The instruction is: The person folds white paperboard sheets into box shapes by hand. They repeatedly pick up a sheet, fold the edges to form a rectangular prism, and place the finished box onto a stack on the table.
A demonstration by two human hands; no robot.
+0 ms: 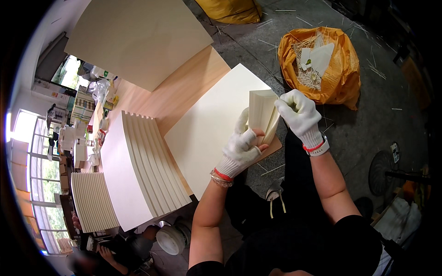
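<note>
My left hand, in a white knit glove with some fingertips bare, grips a small stack of cream card sheets from below and the left. The stack stands tilted above the table, its layered edges fanned slightly on the right. At its upper right edge my right hand, also gloved in white, pinches with thumb and fingers closed. Whether a loose strip sits in that pinch is too small to tell. Beneath lies a large cream board, flat on the wooden table.
Stepped stacks of cream board and a thinner-layered stack stand at left. Another large board lies at the far end. An orange sack of offcut strips sits on the floor, right. A fan stands far right; another person is lower left.
</note>
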